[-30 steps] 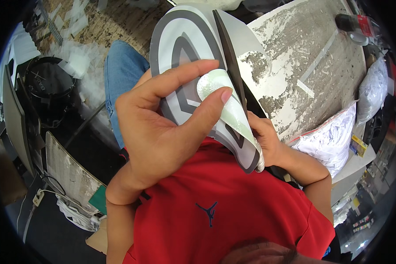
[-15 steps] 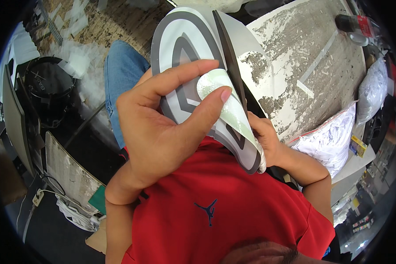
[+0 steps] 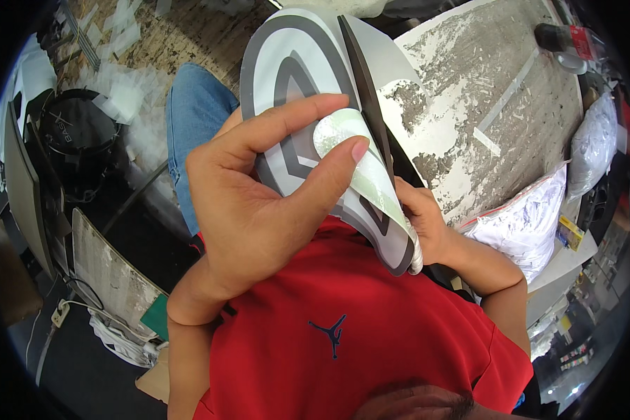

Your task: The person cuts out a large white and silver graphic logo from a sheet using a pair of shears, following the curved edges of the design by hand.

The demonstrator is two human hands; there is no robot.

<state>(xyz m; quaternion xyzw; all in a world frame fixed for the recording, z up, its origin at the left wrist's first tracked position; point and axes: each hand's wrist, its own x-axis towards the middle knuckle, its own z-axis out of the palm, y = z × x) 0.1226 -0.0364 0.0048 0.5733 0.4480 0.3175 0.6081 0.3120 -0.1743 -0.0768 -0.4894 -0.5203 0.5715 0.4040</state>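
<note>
A printed sheet (image 3: 266,59) with grey and white rounded outlines is held up in front of my chest. Its right part curls over into a pale green-white strip (image 3: 339,133). My left hand (image 3: 248,199) grips the sheet, with thumb and forefinger on either side of the curl; its other fingers are hidden. Long dark scissors (image 3: 364,80) lie along the sheet's right side, a blade pointing away from me. Behind the curl, my right hand (image 3: 421,220) is closed round the scissors' handle, which is mostly hidden and looks wrapped in something pale.
On the right stands a worn, white-patched board (image 3: 479,91) with a dark-capped bottle (image 3: 574,40) at its far end. Bags of white scraps (image 3: 528,224) sit beside it. A round black bin (image 3: 80,136) is at left, near scattered clear offcuts (image 3: 129,91).
Almost nothing differs. The light on the curled strip has shifted slightly; both hands, the sheet and the scissors keep nearly the same place.
</note>
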